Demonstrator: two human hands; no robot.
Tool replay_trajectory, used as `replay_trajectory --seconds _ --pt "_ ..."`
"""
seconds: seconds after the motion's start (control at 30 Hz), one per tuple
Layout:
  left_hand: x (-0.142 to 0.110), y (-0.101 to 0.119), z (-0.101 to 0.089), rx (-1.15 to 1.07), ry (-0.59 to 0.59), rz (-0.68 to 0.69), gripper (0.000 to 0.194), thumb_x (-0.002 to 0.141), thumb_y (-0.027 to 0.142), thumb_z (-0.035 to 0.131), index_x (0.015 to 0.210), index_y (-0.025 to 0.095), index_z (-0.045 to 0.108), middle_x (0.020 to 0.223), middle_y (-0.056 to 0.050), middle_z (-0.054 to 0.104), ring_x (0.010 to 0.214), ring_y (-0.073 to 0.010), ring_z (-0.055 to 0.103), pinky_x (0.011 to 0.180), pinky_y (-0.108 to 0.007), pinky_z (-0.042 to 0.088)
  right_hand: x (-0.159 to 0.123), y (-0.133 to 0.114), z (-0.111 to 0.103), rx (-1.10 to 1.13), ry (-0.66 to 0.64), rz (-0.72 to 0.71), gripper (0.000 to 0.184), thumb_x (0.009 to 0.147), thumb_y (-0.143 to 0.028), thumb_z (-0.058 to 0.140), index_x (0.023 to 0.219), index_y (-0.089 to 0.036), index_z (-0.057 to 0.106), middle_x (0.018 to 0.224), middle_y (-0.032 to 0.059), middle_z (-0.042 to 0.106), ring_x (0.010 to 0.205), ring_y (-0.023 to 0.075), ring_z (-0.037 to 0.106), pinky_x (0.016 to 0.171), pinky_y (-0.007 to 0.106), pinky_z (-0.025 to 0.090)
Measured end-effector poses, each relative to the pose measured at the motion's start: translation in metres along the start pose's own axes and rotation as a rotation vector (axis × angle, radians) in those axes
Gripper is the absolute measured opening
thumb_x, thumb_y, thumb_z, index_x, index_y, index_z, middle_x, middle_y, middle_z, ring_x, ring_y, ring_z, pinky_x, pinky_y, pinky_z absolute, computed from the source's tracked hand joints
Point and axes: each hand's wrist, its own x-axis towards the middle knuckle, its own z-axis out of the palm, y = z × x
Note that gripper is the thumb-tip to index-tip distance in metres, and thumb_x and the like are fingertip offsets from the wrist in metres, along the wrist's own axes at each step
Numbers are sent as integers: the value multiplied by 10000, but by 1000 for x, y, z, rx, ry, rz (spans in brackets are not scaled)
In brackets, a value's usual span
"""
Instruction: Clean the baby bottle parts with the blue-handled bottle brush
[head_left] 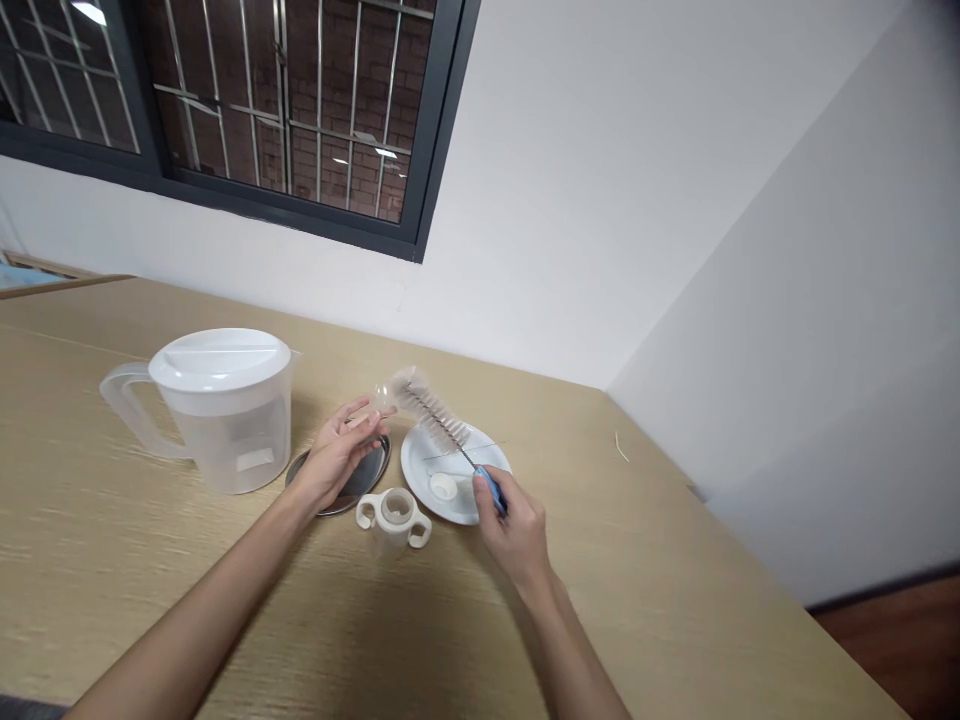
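Note:
My right hand (pixel 514 525) is closed around the blue handle of a bottle brush (pixel 431 408), its pale bristles pointing up and to the left. In the fingers of my left hand (pixel 345 448) is a small clear dome that looks like a bottle nipple (pixel 382 397), right by the tip of the brush. Below them an uncapped baby bottle (pixel 396 520) with two cream side handles stands upright on the table. A white plate (pixel 415 470) behind it carries a white ring (pixel 443 487) and a thin wire-like piece. Under my left hand lies a round metal tray (pixel 352 488), partly covered.
To the left stands a lidded clear plastic pitcher (pixel 236 420) with a large handle. A thin pale strip (pixel 622 447) lies on the wooden table (pixel 637 580) at the right. The white wall and a barred window (pixel 285 110) rise behind the table.

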Motion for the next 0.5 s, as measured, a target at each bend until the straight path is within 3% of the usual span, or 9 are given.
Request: replay_trajectory --seconds 0.13,0.27,0.5 --pt "1 -1 -1 13 -16 40 625 753 258 791 1298 212 490 1258 -124 669 844 -113 685 693 -200 530 1 2 0 -46 16 44 209 956 -304 518 1008 -152 652 644 -5 615 502 93 499 528 213 403" --pt "0 -1 -1 61 3 88 676 700 227 830 1290 202 502 1238 -119 677 964 -145 679 790 -213 519 1 1 -2 -31 90 26 187 951 -280 524 1013 -149 642 659 -7 614 511 90 513 539 208 413" --pt "1 -1 -1 54 27 128 717 648 189 854 1280 197 514 1216 -112 665 1018 -181 674 923 -304 507 2 -1 -4 1 8 -30 176 948 -259 522 1000 -148 648 605 -33 559 472 77 466 501 200 382"
